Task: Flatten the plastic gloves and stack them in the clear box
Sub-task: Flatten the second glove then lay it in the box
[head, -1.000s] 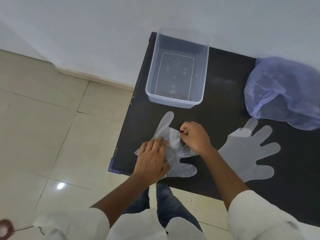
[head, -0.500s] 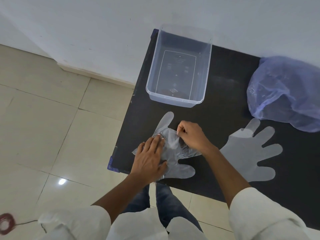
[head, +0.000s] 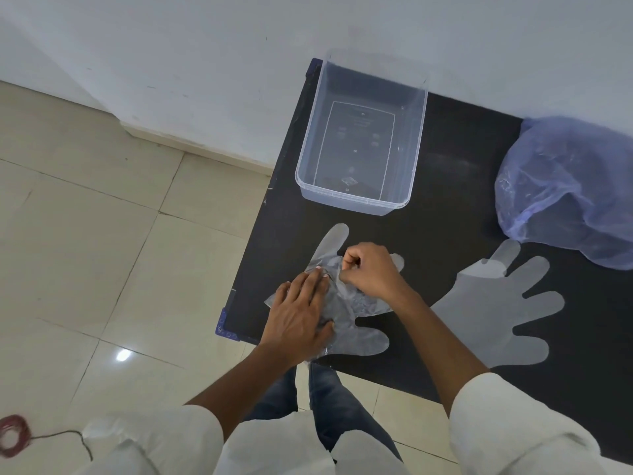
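Note:
A crumpled clear plastic glove (head: 356,339) lies near the front left corner of the black table (head: 445,234). My left hand (head: 301,317) lies flat on its cuff side with fingers spread, pressing it down. My right hand (head: 371,270) pinches a fold in the glove's middle with closed fingers. One glove finger (head: 334,238) points toward the clear box (head: 406,200), which stands empty at the back of the table by the wall. A second glove (head: 493,306) lies flat to the right, untouched.
A bluish plastic bag (head: 568,190) bulges at the table's back right. The table's left edge and front edge are close to the crumpled glove, with tiled floor (head: 102,252) beyond. A red coil with a cord (head: 13,435) lies on the floor at lower left.
My right hand has shifted slightly up and right while still pinching the fold, and another glove finger now shows beyond it. My left hand keeps pressing in the same spot.

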